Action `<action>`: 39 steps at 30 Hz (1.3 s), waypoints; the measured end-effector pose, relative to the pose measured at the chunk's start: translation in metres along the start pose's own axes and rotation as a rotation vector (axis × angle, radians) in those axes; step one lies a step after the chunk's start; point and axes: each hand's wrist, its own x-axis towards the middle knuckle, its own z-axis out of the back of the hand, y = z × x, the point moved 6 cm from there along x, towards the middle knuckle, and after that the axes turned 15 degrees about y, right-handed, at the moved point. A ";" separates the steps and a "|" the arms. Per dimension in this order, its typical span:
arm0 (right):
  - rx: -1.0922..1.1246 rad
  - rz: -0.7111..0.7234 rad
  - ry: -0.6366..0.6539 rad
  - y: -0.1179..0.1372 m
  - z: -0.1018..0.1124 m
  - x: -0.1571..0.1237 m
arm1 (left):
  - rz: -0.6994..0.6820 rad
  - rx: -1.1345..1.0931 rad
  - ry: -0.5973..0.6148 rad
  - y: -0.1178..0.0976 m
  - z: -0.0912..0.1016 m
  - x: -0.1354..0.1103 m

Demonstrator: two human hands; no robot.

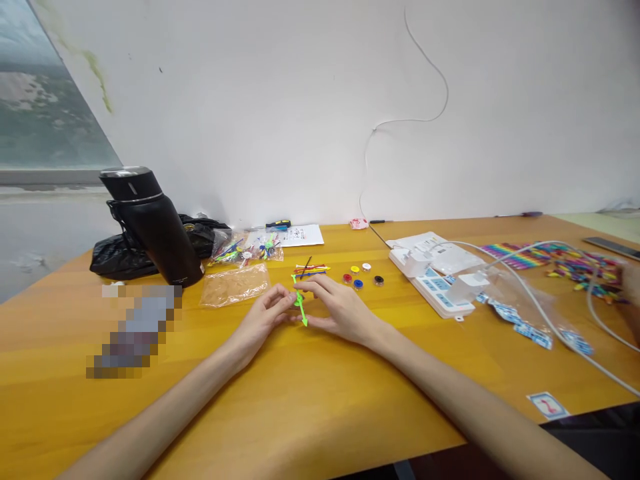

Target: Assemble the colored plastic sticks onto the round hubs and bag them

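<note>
A bright green plastic arrow (303, 313) with a round hub is held upright-slanted between my two hands, just above the table. My left hand (265, 315) pinches it near the hub with thumb and forefinger. My right hand (345, 308) curves around its other side, fingers at the upper end and thumb near the arrowhead. Just beyond lie several thin arrows in red, yellow, blue and black (311, 270). To their right are small round pieces: red (347, 279), yellow (355, 269), white (367, 267), blue (358, 284) and black (379, 281).
A black bottle (163, 230) stands at left before a black plastic bag (117, 257). Nearby lie a flat clear bag (235, 285) and a bag of coloured parts (247, 248). On the right are a power strip (440, 293), white cables (530, 293) and another person's hand (631, 283) by colourful pieces.
</note>
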 end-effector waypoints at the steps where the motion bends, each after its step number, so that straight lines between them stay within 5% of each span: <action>1: 0.003 -0.008 -0.009 0.000 0.000 0.000 | -0.003 0.002 0.010 0.000 -0.001 0.000; 18: -0.056 -0.116 0.019 0.000 -0.009 0.001 | -0.007 0.135 0.003 0.007 0.001 0.003; 29: 0.741 -0.065 0.031 -0.012 -0.016 0.004 | -0.074 0.261 0.030 -0.007 -0.004 0.003; 39: 1.052 -0.119 -0.028 -0.031 -0.035 0.005 | -0.076 0.241 0.119 -0.010 -0.007 0.005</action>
